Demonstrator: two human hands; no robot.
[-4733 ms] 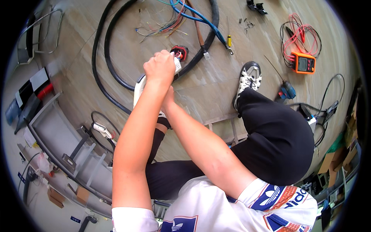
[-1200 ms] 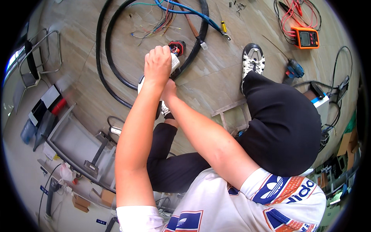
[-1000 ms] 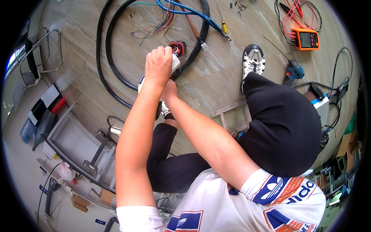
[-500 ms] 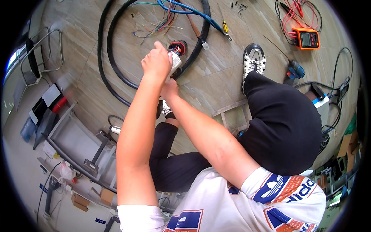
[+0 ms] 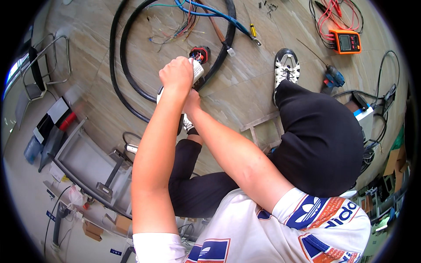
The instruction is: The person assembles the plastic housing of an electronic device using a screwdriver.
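Inside the rubbery black cable loop (image 5: 215, 68), we see a smooth, white plastic handle (image 5: 198, 72) lying slantwise, its angular red-and-black end (image 5: 202, 54) showing thin wires. The left hand (image 5: 177, 74) is curled closed around the handle, fingertips hidden. At the loop's lower rim, the right hand (image 5: 191, 103) is partly covered, so we cannot tell its grip. The loop's top is cut off.

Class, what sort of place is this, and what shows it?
Probably an electrical workshop: a boxy orange meter, a blue power drill and a thick black looped cable lie on the grey-brown tiled floor.
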